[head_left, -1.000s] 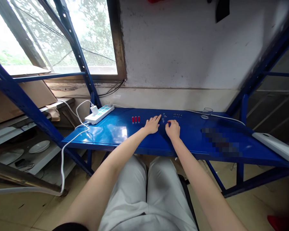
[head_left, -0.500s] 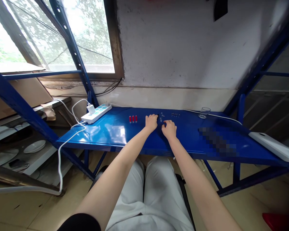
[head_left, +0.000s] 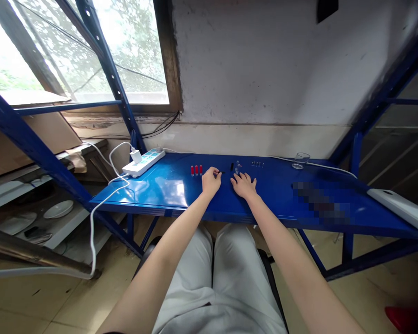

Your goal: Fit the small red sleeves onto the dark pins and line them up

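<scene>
White power strip (head_left: pixel 148 163) near a window (head_left: pixel 141 55).

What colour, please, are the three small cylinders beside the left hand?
The cylinders look mostly red in the head view.

Tabletop (head_left: pixel 174 197), blue, glossy. Along it, left to right: one white power strip (head_left: pixel 145 163); three red cylinders (head_left: pixel 196 170), in a row; one small black piece (head_left: pixel 231 166); beside it, small clear pieces (head_left: pixel 237 163), clustered; tiny pieces (head_left: pixel 259 164), in line; one clear glass (head_left: pixel 301 160); one blurred dark item (head_left: pixel 320 203); one white slab-like object (head_left: pixel 399 208), right end.
</scene>
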Tool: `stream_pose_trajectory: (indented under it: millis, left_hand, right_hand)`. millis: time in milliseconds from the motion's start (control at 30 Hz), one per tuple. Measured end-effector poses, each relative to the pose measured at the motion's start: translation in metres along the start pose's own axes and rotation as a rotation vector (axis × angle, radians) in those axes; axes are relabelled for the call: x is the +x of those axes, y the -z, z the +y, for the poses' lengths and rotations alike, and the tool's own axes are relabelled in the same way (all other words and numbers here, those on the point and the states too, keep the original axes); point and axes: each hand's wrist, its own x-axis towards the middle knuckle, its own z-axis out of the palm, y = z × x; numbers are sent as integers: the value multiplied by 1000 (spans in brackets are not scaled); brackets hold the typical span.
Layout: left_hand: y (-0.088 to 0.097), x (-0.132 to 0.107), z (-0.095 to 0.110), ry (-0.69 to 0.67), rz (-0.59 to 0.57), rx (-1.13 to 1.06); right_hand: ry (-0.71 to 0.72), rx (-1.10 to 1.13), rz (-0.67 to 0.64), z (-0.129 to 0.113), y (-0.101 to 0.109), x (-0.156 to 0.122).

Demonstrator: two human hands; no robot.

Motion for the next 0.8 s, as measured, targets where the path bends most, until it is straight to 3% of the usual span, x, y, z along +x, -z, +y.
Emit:
stream_pose_trajectory:
  millis: [200,533,667,800]
  left_hand:
    - [14,-11,-1,161,153,-159]
    - [19,-14,3,143,120,-186]
    - [19,-13,1,161,112,-192]
    - [18,-13,0,152,115,-188]
  right_hand:
    - [-10,-3,-49,2,-4,10]
    - [-10,-3,-51,2,-5,15]
    - [52,-3,25,1,-4,8]
    - [166,17,187,-2,-1,-1]
